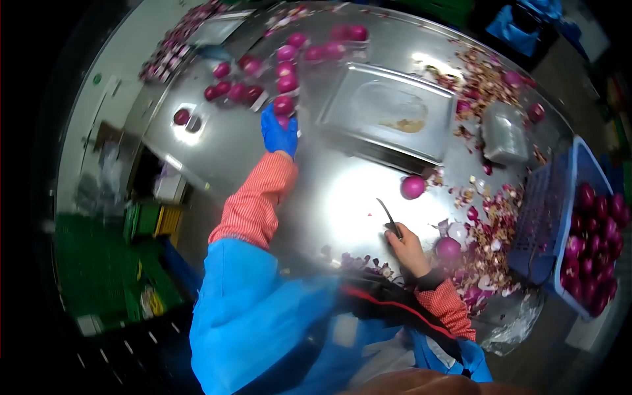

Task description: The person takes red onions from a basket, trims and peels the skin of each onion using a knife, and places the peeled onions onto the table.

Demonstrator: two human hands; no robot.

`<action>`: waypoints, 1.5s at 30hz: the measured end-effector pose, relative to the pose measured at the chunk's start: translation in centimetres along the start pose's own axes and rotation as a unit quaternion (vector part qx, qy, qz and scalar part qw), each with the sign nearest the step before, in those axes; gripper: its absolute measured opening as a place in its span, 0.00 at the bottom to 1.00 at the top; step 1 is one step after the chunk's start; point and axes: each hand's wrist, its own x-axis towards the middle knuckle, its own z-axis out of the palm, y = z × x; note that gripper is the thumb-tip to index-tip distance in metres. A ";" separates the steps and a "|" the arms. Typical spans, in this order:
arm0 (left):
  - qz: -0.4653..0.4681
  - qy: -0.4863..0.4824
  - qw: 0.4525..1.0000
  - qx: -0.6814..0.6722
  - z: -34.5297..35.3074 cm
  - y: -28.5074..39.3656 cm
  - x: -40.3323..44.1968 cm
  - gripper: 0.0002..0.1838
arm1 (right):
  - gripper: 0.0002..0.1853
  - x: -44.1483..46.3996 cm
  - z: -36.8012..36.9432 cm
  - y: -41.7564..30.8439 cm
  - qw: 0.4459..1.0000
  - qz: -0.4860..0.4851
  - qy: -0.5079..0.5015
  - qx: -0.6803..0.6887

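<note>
My left hand (280,135), in a blue glove, stretches forward over the steel table. Its fingers are closed around a red onion (282,121), partly hidden by the glove, at the near end of a row of peeled red onions (286,83). My right hand (408,250) is bare and grips a small knife (390,220) with a dark, slightly curved blade pointing away from me. Close to that hand lie a red onion (448,248) on the right and another onion (413,187) farther off, beside a steel tray.
An upside-down-looking steel tray (359,105) sits mid-table (224,151). Onion skins (490,72) litter the right side, around a clear plastic container (504,133). A blue crate (536,217) full of red onions stands at the right edge. More onions (237,92) lie left.
</note>
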 end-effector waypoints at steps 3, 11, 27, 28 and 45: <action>0.166 -0.110 0.947 -0.253 2.7 12.3 0.3 0.23 | 0.11 -2.0 0.0 1.1 0.991 0.005 0.082 0.104; 0.453 -0.361 0.772 -0.260 16.0 42.5 -10.2 0.17 | 0.09 -7.0 -4.9 2.4 0.942 -0.129 0.309 -0.028; 0.521 -0.411 0.739 0.117 19.5 49.9 -11.7 0.18 | 0.09 -15.1 -8.6 6.0 0.897 -0.075 0.423 0.103; 0.518 -0.397 0.751 0.096 18.2 50.0 -11.7 0.18 | 0.09 -15.4 -8.7 6.0 0.897 -0.078 0.426 0.091; 0.593 -0.405 0.683 -0.133 -8.0 29.9 -20.0 0.08 | 0.12 -16.6 -6.8 8.0 0.907 -0.011 0.406 0.107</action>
